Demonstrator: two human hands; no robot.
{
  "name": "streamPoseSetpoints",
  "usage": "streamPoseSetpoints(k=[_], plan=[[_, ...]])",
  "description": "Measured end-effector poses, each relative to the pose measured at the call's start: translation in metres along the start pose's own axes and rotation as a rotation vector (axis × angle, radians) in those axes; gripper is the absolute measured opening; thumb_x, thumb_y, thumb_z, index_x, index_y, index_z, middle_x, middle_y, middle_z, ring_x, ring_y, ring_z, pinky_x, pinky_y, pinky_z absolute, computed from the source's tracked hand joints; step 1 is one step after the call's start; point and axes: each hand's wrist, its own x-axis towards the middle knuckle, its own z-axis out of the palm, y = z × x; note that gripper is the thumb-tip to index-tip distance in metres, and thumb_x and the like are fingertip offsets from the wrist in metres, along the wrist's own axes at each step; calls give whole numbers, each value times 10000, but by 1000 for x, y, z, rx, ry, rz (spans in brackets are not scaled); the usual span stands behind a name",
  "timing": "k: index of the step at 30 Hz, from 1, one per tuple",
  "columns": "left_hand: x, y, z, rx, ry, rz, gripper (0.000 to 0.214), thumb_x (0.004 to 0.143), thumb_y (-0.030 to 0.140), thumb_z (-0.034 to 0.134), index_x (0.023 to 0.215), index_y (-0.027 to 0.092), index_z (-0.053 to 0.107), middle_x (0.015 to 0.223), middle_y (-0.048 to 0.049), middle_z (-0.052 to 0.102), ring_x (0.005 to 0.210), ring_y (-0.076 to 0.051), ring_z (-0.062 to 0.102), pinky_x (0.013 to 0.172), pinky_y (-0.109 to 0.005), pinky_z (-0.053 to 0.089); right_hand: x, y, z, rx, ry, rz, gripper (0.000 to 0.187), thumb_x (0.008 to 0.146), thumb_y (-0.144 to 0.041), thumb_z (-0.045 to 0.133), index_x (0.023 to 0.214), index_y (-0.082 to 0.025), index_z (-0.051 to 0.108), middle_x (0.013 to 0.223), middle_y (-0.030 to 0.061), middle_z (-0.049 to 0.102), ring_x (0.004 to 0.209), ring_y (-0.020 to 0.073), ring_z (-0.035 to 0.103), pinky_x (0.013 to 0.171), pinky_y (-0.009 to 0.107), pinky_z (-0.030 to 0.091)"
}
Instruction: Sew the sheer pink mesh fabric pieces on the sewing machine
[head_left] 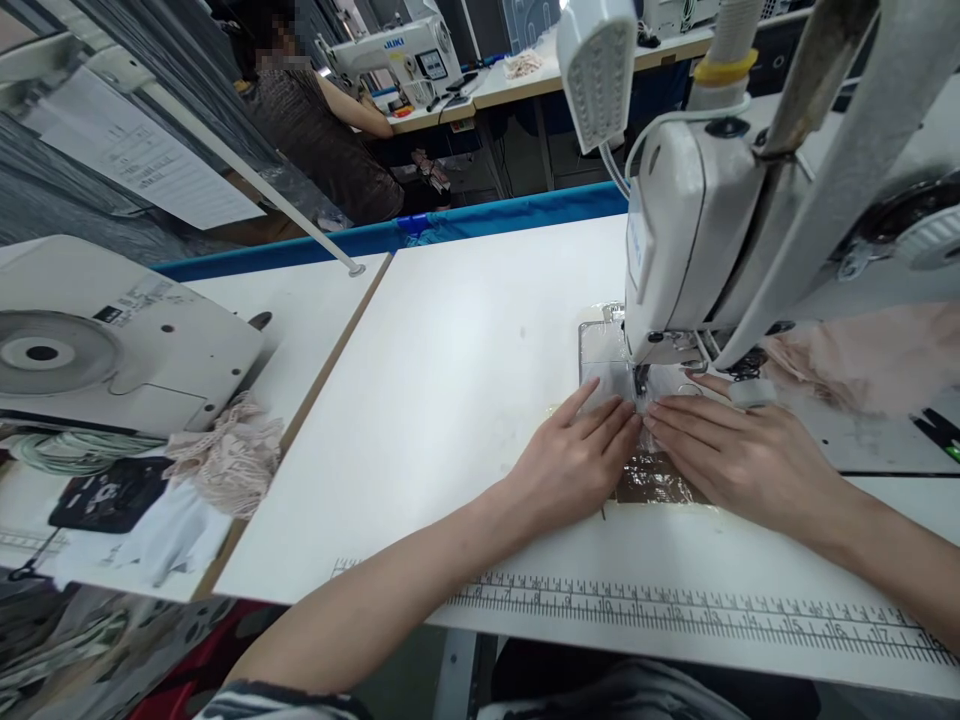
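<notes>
My left hand [581, 460] lies flat with its fingers stretched toward the needle area of a white sewing machine [675, 220]. From the other side my right hand [739, 450] rests flat, fingers extended, its fingertips close to those of the left. Between and ahead of the fingertips is the presser foot [640, 380], partly covered by them. Pale, thin material [664, 382] shows beside the foot; whether it is cloth or the machine plate I cannot tell. Shiny brown tape [660, 482] covers the bed below the hands.
Pale pink fabric [877, 350] lies right of the machine, near black-and-green snips [939, 432]. A ruler strip [637, 605] marks the front edge of the table. At left stand another machine head [127, 340] and a bundle of pinkish strips [229, 455]. A person [322, 130] sits beyond.
</notes>
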Motion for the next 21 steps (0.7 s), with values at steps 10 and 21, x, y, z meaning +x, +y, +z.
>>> streamPoseSetpoints(k=[10,21], plan=[[-2,11,-3,-13,7,-73,513,1006,471,475,1237,45,640,1234,-112,701,1194,-232,641,1122,-434,450,3,-7,-8,-17,3,27,229,969,-103,528,1060,-80,736,1095,78,740,1016,204,700,819,381,474],[-3,9,-2,47,-23,-97,542,1010,497,449,1251,51,639,1261,-129,685,1216,-232,628,1162,-428,395,2,-9,-5,-85,-29,47,267,964,-78,494,1101,-82,723,1127,90,727,998,201,700,906,397,462]])
